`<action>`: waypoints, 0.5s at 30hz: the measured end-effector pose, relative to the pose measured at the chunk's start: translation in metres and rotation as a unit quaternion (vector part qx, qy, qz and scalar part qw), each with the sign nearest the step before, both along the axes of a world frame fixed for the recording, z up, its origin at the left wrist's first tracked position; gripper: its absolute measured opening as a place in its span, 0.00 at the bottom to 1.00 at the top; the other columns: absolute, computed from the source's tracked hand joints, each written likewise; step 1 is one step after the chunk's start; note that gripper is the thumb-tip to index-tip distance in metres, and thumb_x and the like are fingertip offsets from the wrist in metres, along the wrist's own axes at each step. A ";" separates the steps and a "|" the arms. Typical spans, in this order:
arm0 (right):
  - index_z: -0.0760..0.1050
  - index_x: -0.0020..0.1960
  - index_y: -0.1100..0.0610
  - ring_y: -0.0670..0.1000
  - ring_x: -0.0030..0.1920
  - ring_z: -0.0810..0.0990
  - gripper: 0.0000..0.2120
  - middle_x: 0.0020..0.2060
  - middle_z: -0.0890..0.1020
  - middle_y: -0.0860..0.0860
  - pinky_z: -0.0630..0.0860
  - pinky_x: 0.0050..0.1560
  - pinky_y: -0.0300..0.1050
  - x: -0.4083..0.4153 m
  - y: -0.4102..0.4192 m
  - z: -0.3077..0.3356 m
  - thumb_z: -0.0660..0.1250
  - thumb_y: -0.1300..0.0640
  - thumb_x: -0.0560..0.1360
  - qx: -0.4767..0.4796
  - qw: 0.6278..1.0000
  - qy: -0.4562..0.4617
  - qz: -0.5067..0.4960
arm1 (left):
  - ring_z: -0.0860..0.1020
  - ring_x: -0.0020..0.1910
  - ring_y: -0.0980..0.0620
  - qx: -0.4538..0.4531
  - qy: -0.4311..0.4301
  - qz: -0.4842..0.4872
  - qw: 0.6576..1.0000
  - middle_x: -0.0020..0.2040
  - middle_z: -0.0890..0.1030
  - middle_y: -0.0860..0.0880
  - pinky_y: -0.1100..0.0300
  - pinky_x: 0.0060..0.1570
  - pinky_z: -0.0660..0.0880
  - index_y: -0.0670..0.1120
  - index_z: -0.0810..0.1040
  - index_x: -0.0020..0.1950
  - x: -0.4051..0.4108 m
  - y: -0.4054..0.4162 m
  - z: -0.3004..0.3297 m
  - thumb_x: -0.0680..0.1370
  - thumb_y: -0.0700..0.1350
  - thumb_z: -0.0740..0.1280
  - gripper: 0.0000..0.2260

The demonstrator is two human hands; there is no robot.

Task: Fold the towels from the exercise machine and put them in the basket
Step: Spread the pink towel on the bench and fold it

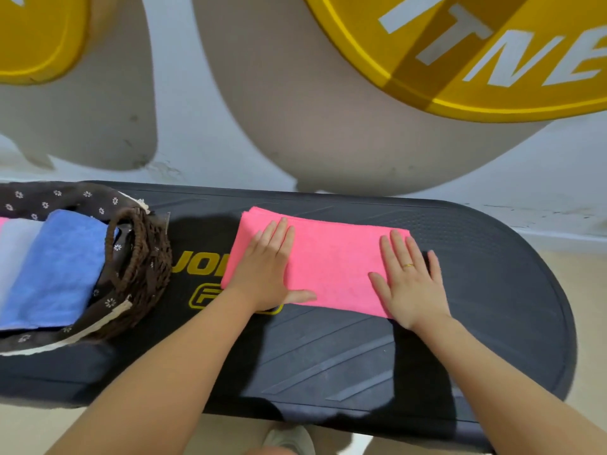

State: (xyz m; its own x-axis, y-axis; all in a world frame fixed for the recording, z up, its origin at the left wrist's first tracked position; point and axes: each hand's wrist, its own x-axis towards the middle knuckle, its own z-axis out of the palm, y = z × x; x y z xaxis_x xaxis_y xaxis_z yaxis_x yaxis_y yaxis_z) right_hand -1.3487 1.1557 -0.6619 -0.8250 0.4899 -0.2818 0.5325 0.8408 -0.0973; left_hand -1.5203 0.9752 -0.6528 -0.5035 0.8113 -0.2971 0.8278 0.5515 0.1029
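A pink towel (331,257) lies folded into a long strip on the black deck of the exercise machine (492,323). My left hand (266,267) presses flat on the towel's left end, fingers straight. My right hand (410,280) presses flat on its right end, a gold ring on one finger. At the left stands a dark woven basket (144,257) with a flowered brown lining. Inside it lie a folded blue towel (59,267) and, further left, a white towel (13,247).
A white wall with grey shapes and a yellow sign (492,60) rises right behind the machine. Pale floor (584,290) shows to the right and below the deck. A shoe (289,440) peeks out at the bottom edge.
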 end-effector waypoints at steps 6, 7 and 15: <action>0.53 0.73 0.63 0.59 0.74 0.56 0.26 0.75 0.53 0.58 0.61 0.69 0.55 0.003 -0.008 0.028 0.56 0.55 0.79 -0.100 0.984 0.048 -0.141 | 0.38 0.76 0.47 -0.056 0.007 0.070 0.996 0.77 0.37 0.46 0.51 0.73 0.38 0.44 0.37 0.76 0.011 0.010 0.003 0.72 0.71 0.50 0.44; 0.58 0.70 0.63 0.61 0.70 0.61 0.23 0.72 0.59 0.59 0.66 0.63 0.55 0.003 -0.011 0.032 0.58 0.59 0.78 -0.123 0.973 0.082 -0.176 | 0.38 0.76 0.48 -0.056 0.011 0.088 0.994 0.77 0.37 0.47 0.52 0.73 0.38 0.45 0.37 0.76 0.014 0.013 0.003 0.73 0.71 0.48 0.42; 0.68 0.47 0.60 0.51 0.31 0.70 0.15 0.37 0.73 0.56 0.71 0.29 0.43 0.009 -0.005 0.041 0.73 0.57 0.69 -0.420 0.773 0.224 -0.421 | 0.34 0.75 0.49 -0.053 -0.065 0.042 0.996 0.75 0.32 0.49 0.46 0.72 0.36 0.54 0.35 0.75 0.053 0.042 0.008 0.76 0.67 0.51 0.37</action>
